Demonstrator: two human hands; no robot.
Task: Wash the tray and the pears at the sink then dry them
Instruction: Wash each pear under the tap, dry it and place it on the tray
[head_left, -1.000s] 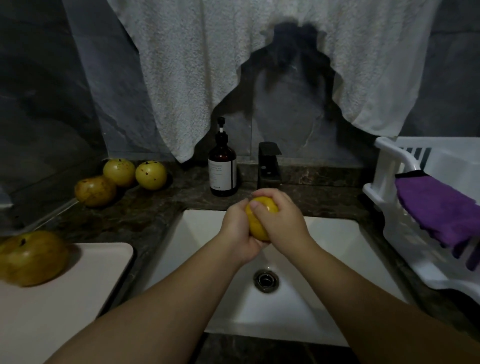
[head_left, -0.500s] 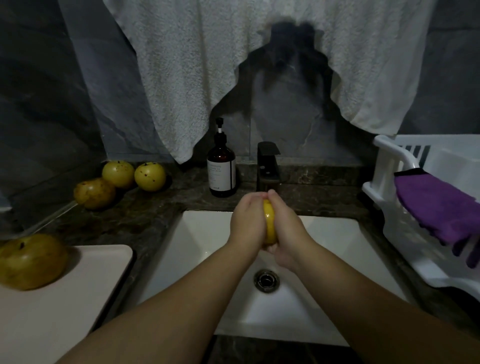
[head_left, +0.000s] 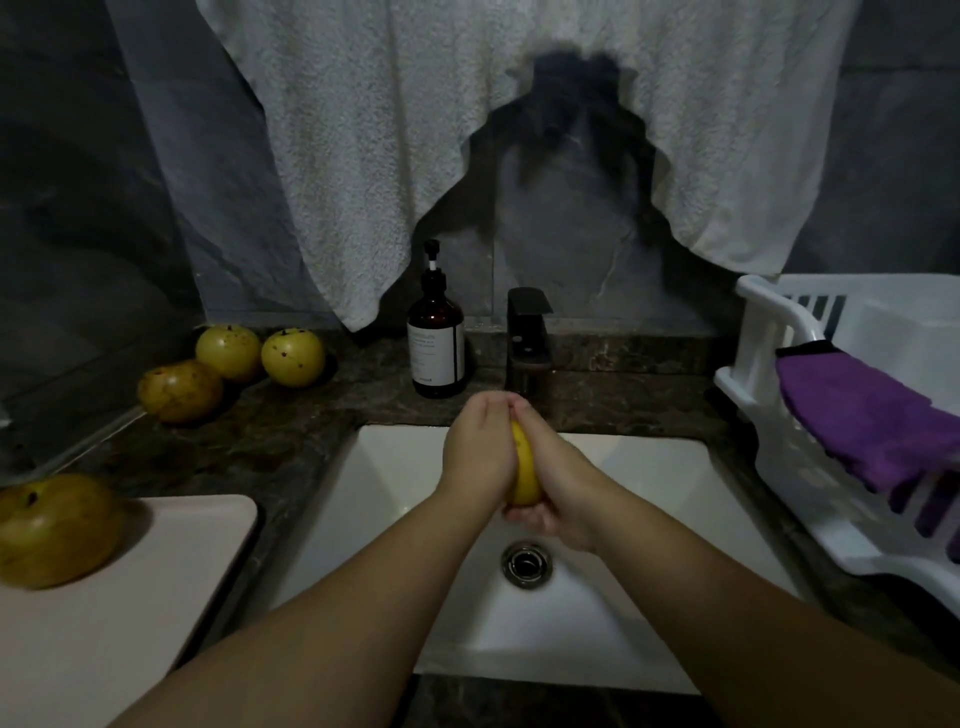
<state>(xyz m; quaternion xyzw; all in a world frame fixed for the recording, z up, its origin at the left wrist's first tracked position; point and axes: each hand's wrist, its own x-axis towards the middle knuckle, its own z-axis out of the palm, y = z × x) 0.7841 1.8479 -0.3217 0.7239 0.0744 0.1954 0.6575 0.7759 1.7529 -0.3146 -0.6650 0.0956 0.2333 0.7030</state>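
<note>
A yellow pear (head_left: 524, 467) is clasped between my left hand (head_left: 480, 452) and my right hand (head_left: 558, 486) over the white sink (head_left: 405, 499), just in front of the black faucet (head_left: 529, 340). Only a narrow strip of the pear shows between my palms. Another pear (head_left: 54, 527) lies on the pale tray (head_left: 130, 587) at the left. Three more pears (head_left: 179, 389) (head_left: 228, 352) (head_left: 292, 357) sit on the dark counter at the back left.
A brown soap pump bottle (head_left: 436, 345) stands left of the faucet. A white towel (head_left: 415, 130) hangs on the wall above. At the right, a white dish rack (head_left: 779, 431) carries a purple cloth (head_left: 862, 421). The drain (head_left: 526, 563) lies below my hands.
My hands have turned around the pear: the right hand slid from over the top down to its right side and underneath, the left hand now covers more of it. The pear stays over the sink.
</note>
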